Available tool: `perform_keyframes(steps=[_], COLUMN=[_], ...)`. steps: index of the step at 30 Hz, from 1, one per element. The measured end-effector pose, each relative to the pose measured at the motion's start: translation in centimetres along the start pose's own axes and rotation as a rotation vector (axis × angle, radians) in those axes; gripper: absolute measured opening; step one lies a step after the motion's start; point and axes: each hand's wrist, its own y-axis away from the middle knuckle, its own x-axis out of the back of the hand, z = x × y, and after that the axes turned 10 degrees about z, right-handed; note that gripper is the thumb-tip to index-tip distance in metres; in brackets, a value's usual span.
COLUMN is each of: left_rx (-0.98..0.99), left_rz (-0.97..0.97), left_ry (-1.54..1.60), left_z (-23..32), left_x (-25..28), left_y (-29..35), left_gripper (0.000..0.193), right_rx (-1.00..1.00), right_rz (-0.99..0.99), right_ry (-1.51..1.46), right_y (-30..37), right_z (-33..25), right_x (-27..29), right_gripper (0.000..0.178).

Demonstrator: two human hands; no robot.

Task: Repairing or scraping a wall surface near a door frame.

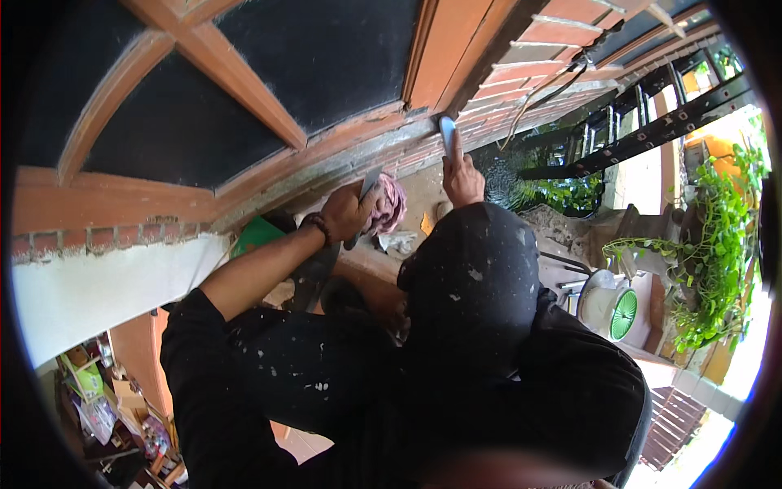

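In my right hand is a putty knife, its pale, bluish blade against the lower corner where the wooden frame meets the brick wall. The index finger lies stretched along the tool. My left hand, with a dark bracelet at the wrist, is closed on a second flat-bladed putty knife, its grey blade pointing up toward the sill. A crumpled pink cloth lies right beside the left hand. My dark-clad knees, spotted with paint, fill the lower middle and hide the ground beneath.
Orange-brown window frames with dark panes rise ahead above a sill. To the right, a black ladder slants over dark water. Plants and a white tub with a green grille stand farther right. Clutter fills the lower left.
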Motion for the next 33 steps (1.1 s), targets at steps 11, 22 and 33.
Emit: perform_keyframes(steps=[11,22,33], left_rx=[-0.324,-0.187,-0.104], left_rz=[-0.285,-0.319,-0.369], left_ry=[-0.094,-0.084,-0.110], left_z=[-0.9,-0.8,-0.3], left_x=[-0.6,-1.9,-0.2], left_y=[1.7,0.5,0.7], left_gripper=[0.033,0.037,0.035], right_rx=[-0.231,0.242,0.215], right_rz=[-0.153,-0.312,0.261], right_ry=[0.027,-0.101,-0.431], right_y=[3.6,2.5,-2.2], right_z=[1.4,-4.3,-5.3], right_x=[0.5,-2.9,6.0], right_gripper=[0.058,0.081,0.072])
